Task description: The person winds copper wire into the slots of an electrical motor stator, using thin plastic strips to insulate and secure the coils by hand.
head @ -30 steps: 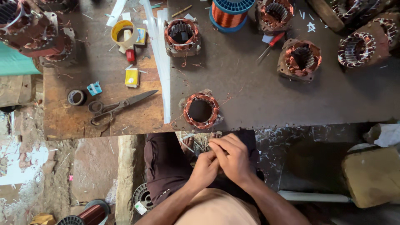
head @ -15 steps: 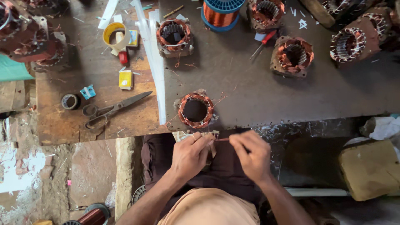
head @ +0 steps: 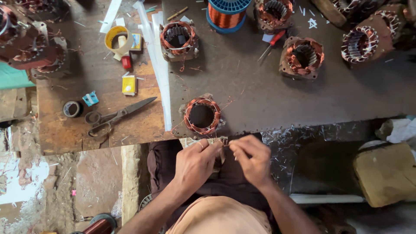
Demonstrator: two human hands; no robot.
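Wire point(head: 227, 142), thin and copper-coloured, stretches between the two hands just below the near edge of the tabletop point(head: 268, 99), over the person's lap. At far left the tabletop is worn brown wood, carrying a black tape roll point(head: 72, 108), scissors point(head: 113, 117), a small yellow box point(head: 129, 84) and a yellow tape ring point(head: 118, 40). White paper strips point(head: 160, 73) mark where the grey metal part begins. A motor winding point(head: 202, 115) sits near the edge, right above the hands. The left hand point(head: 198, 161) pinches a pale bundle with the wire; the right hand point(head: 252, 158) is pinched shut on the wire's end. Further right stand a blue copper spool point(head: 227, 13) and more windings. Compared with half a second ago, the hands have drawn closer together.
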